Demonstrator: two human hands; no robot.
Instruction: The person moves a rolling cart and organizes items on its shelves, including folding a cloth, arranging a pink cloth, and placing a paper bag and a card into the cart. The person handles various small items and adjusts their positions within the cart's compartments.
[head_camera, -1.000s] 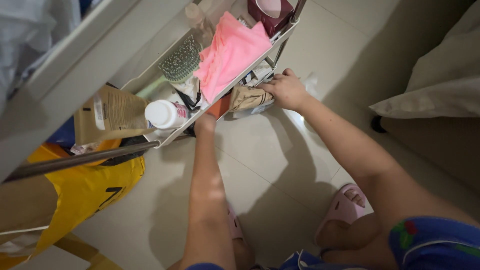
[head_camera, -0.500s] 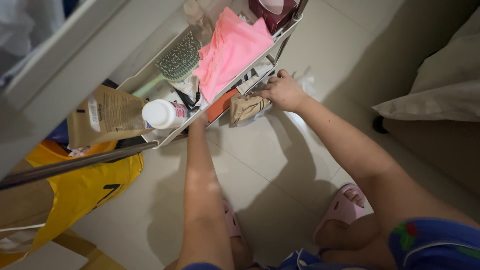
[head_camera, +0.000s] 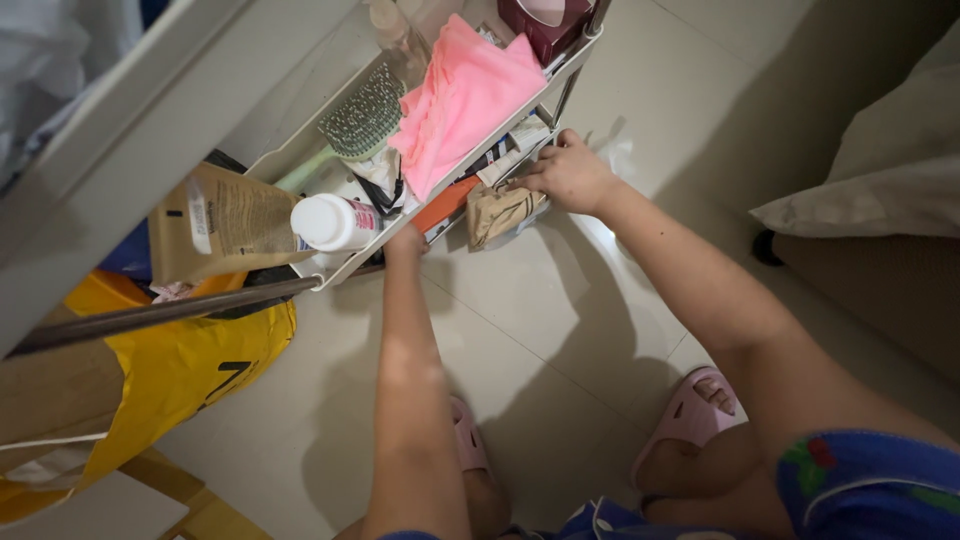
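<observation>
A white tiered cart (head_camera: 545, 85) stands on the tiled floor. My right hand (head_camera: 568, 176) reaches into its lower shelf, fingers curled on packets beside a crumpled tan paper pouch (head_camera: 497, 210). My left hand (head_camera: 405, 241) goes under the top tray's edge, and its fingers are hidden there. The top tray carries a pink cloth (head_camera: 460, 100), a green hairbrush (head_camera: 360, 118), a white bottle (head_camera: 333, 223) and a dark red box (head_camera: 545, 22). An orange flat item (head_camera: 443, 204) lies on the lower shelf.
A yellow bag (head_camera: 170, 375) and a brown paper pouch (head_camera: 225, 225) sit at the left behind a metal bar (head_camera: 150, 315). A beige cushion (head_camera: 880, 170) is on the right. My pink slippers (head_camera: 690, 410) are on the floor tiles.
My right hand has shifted slightly up toward the cart's lower shelf, and the tan pouch moved with it. My left arm stays under the tray.
</observation>
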